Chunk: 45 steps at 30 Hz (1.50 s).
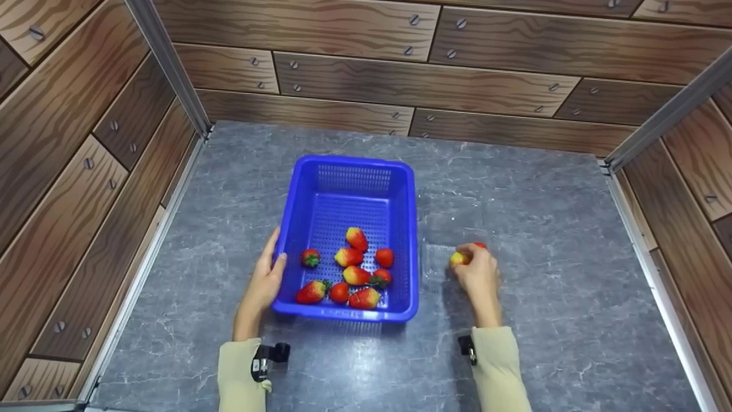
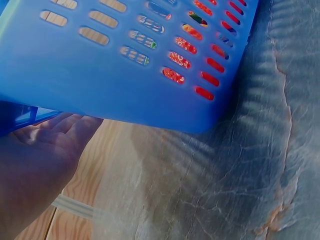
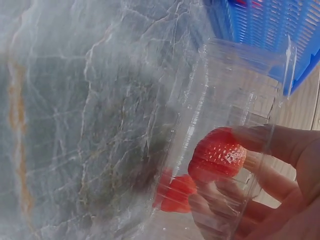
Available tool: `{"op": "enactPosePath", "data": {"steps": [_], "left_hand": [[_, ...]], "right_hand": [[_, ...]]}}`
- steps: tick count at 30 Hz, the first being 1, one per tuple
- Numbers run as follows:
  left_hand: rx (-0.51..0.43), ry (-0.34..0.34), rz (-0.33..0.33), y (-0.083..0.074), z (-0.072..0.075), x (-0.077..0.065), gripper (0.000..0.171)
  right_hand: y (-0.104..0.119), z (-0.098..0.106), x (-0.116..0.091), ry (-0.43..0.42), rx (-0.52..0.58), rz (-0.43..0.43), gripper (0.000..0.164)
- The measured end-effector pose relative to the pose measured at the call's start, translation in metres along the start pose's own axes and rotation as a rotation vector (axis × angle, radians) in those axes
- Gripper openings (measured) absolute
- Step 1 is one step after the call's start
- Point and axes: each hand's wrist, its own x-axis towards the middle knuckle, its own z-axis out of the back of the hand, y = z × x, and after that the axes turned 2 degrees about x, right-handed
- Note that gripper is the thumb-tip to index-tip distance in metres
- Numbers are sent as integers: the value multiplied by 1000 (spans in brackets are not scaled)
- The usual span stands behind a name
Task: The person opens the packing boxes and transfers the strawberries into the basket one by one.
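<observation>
A blue plastic basket (image 1: 354, 316) holds several red strawberries (image 1: 350, 257), some with yellowish ends, mostly in its near half. My left hand (image 1: 269, 274) grips the basket's left rim, the thumb at the top edge; in the left wrist view its fingers pass under the rim. To the right of the basket, my right hand (image 1: 479, 272) pinches a strawberry (image 3: 217, 155) between thumb and fingers. That hand is at a clear plastic box (image 3: 240, 65), whose thin walls are hard to make out. A second red patch (image 3: 175, 192) lies beside the strawberry, a berry or a reflection.
Everything stands on a grey marbled tabletop (image 1: 549, 229). Wood-patterned panels (image 1: 343, 74) close off the back and both sides, with metal rails (image 1: 657, 286) along the edges. A black wrist camera (image 1: 269, 357) sits on each sleeve cuff.
</observation>
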Motion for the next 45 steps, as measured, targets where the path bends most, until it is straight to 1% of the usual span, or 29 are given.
{"op": "enactPosePath", "data": {"steps": [8,17,21,29,36,41,45], "left_hand": [[4,-4,-5,-1,1,1,57],[3,3,-30,3,0,1,56],[16,-2,-46,3,-1,2,57],[13,-15,-26,2,-1,0,57],[22,-14,-39,3,-1,1,57],[5,-12,-43,3,-2,2,56],[-6,-15,-47,3,-2,2,57]], "right_hand": [[10,0,4,-32,-7,78,35],[23,5,7,-6,-21,69,38],[29,8,9,-14,-13,91,39],[46,14,14,-38,-11,143,38],[59,14,17,-85,26,210,37],[75,14,18,-99,49,255,36],[89,12,17,-122,83,315,36]]}}
